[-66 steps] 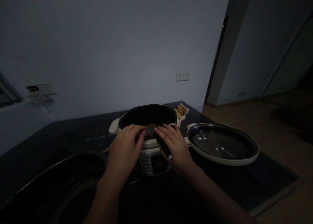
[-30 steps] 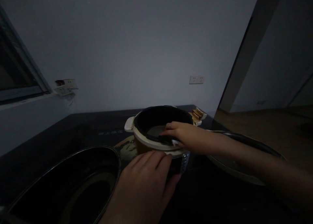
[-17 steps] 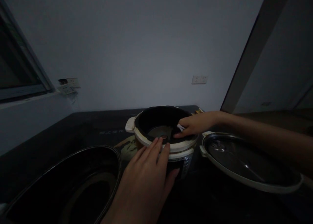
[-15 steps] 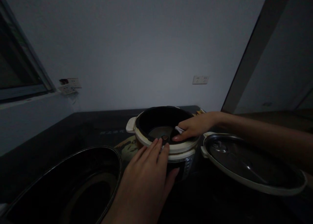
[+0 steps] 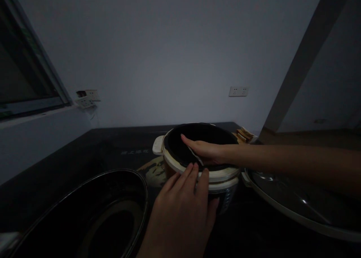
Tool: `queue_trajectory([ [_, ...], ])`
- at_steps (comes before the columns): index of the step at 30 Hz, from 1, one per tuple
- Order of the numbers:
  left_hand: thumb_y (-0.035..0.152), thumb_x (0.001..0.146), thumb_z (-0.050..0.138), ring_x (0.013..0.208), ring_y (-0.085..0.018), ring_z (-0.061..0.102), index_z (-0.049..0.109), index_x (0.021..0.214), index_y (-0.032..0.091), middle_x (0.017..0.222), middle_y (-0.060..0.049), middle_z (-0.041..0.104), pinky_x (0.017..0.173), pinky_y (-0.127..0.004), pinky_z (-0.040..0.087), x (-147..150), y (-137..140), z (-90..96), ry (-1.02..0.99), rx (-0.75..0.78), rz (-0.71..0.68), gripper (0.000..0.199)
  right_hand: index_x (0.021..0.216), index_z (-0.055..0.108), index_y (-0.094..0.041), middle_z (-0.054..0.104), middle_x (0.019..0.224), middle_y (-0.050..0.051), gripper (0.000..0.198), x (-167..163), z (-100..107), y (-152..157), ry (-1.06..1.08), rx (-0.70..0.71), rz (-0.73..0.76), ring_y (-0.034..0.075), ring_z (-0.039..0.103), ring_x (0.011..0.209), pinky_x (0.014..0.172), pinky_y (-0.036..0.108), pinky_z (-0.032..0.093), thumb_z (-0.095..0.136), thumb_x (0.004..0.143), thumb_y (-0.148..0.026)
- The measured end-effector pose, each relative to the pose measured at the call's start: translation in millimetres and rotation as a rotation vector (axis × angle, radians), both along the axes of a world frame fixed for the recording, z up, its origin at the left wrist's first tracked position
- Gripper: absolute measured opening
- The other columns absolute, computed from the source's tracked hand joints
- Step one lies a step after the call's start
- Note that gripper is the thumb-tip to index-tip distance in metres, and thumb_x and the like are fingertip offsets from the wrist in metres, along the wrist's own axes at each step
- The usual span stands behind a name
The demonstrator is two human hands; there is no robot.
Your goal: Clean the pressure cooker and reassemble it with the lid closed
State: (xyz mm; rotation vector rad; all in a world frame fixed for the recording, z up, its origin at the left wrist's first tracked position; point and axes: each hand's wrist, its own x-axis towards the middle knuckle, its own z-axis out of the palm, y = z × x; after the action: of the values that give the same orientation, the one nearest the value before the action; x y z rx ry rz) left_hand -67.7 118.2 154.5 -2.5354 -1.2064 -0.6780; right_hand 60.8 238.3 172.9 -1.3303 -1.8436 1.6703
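R arm (image 5: 270, 156) across cooker rim (image 5: 225, 173)

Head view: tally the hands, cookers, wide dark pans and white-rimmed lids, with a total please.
Hands: 2 (left hand, right hand)
Cooker: 1
Wide dark pan: 1
White-rimmed lid, partly behind the right arm: 1
Total: 5

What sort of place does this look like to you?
Likely a home kitchen or dining area: a round cooker with a white rim, a wide round black pan and a glossy black tabletop.
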Motion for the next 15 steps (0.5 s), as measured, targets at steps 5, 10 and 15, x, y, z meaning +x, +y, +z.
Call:
queue_trajectory([
  [5, 0.029, 0.09, 0.053, 0.116, -0.027, 0.063, 0.062, 0.124, 0.014, 0.129, -0.015, 0.063, 0.092, -0.044, 0.056, -1, 1, 1.4, -0.005, -0.024, 0.003, 0.038, 0.128, 0.058, -0.012, 0.069, 0.114, 0.014, 0.073, 15, 8, -4, 0.214, -0.201, 0.006, 0.02, 0.065, 0.102, 0.099, 0.032, 0.046, 0.02, 0.095, -0.065],
  [10, 0.027, 0.09, 0.051, 0.117, -0.027, 0.063, 0.063, 0.123, 0.013, 0.128, -0.015, 0.063, 0.091, -0.043, 0.056, -4, -1, 3.7, -0.011, -0.03, -0.02, 0.038, 0.126, 0.06, -0.018, 0.069, 0.117, 0.012, 0.073, 43, 23, -13, 0.086, -0.125, 0.06, 0.023, 0.06, 0.116, 0.104, 0.04, 0.041, 0.025, 0.09, -0.071],
  [15, 0.025, 0.09, 0.051, 0.117, -0.026, 0.063, 0.063, 0.122, 0.011, 0.128, -0.015, 0.063, 0.091, -0.043, 0.056, -5, 1, 3.7, -0.022, -0.042, -0.019, 0.037, 0.107, 0.068, -0.015, 0.072, 0.098, 0.013, 0.072, 67, 34, -12, -0.123, -0.096, -0.039, 0.025, 0.066, 0.098, 0.089, 0.04, 0.051, 0.031, 0.088, -0.073],
])
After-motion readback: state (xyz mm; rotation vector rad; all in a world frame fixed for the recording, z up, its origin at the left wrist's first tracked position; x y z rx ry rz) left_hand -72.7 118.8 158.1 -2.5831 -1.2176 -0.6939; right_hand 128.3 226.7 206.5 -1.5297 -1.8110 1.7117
